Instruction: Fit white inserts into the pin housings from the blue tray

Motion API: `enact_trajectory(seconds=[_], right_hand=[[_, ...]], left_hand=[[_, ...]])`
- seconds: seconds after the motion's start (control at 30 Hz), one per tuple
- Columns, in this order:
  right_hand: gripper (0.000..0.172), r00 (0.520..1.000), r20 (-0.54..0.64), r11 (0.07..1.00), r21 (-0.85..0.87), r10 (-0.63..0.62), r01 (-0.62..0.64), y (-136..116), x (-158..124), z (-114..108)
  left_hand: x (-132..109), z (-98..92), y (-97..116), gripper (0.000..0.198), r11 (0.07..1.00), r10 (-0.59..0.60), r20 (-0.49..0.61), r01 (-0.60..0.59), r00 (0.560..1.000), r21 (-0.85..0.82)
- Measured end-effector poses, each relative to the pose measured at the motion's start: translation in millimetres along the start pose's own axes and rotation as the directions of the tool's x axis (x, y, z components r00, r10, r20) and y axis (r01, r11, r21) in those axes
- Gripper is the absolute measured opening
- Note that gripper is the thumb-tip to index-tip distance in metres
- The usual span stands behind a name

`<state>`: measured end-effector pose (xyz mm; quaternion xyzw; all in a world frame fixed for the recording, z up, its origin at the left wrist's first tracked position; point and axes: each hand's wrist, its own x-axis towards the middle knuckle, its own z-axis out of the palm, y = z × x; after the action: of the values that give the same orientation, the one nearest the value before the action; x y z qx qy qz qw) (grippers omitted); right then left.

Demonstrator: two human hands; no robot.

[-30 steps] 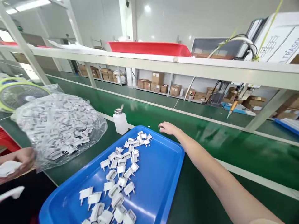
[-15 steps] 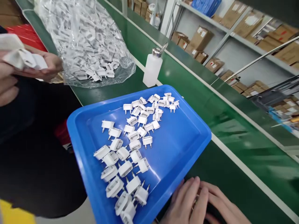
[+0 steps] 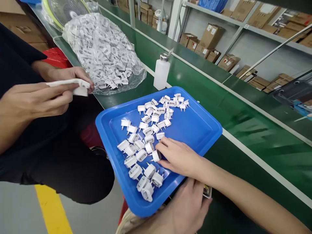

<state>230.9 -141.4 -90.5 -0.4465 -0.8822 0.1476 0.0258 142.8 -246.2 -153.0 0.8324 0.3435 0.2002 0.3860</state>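
My right hand (image 3: 179, 156) reaches into the blue tray (image 3: 207, 130), its thumb and fingers closed around a white two-pin plug (image 3: 156, 156). More white two-pin plugs (image 3: 141, 155) lie loosely over the left and far parts of that tray, many with pins pointing sideways or down. Below the near rim, my left hand (image 3: 188, 203) is wrapped around a small white-edged piece (image 3: 207, 191) with brass-coloured metal inside. The fingers hide most of that piece.
At left, a co-worker's hands (image 3: 48, 94) hold a white piece (image 3: 81, 87). A clear bag of white plug parts (image 3: 104, 55) and a white pump bottle (image 3: 161, 73) stand beyond the tray on the green bench (image 3: 243, 182). Shelves with cartons (image 3: 212, 35) are behind.
My right hand has left my left hand's side and moved up-left into the tray onto a plug. The view has shifted, and the co-worker's hands appear farther right.
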Motion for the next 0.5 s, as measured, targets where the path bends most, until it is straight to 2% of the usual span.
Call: enact_trajectory(seconds=[0.03, 0.1, 0.2, 0.27, 0.37, 0.43, 0.5], right_hand=[[0.018, 1.0, -0.01, 1.0, 0.008, 0.023, -0.023, 3, -6, -4], [0.018, 0.992, -0.082, 0.991, 0.1, 0.095, -0.086, 10, -35, -18], [0.025, 0.935, -0.237, 0.903, 0.402, 0.264, -0.153, 16, -105, -35], [0.026, 0.88, -0.236, 0.765, 0.615, 0.412, -0.193, 18, -156, -32], [0.024, 0.788, -0.096, 0.437, 0.869, 0.608, -0.232, 20, -212, -3], [0.027, 0.754, -0.019, 0.245, 0.951, 0.657, -0.189, 22, -228, 23], [0.028, 0.748, -0.004, 0.136, 0.984, 0.664, -0.116, 23, -228, 44]], left_hand=[[1, -3.8, 1, 0.049, 1.0, -0.008, 0.013, 0.008, 1.0, -0.03], [4, -4.3, 0, 0.049, 0.996, -0.023, -0.002, 0.022, 1.0, -0.086], [6, 5.9, -3, 0.051, 0.987, -0.006, -0.058, -0.003, 0.998, -0.161], [6, 11.8, -4, 0.051, 0.98, 0.018, -0.077, -0.033, 0.997, -0.197], [5, 13.2, -3, 0.045, 0.979, 0.019, -0.049, -0.029, 0.999, -0.204], [6, 11.7, -3, 0.041, 0.98, 0.015, -0.029, -0.02, 0.999, -0.197], [8, 10.7, -3, 0.042, 0.98, 0.016, -0.038, -0.023, 0.999, -0.199]])
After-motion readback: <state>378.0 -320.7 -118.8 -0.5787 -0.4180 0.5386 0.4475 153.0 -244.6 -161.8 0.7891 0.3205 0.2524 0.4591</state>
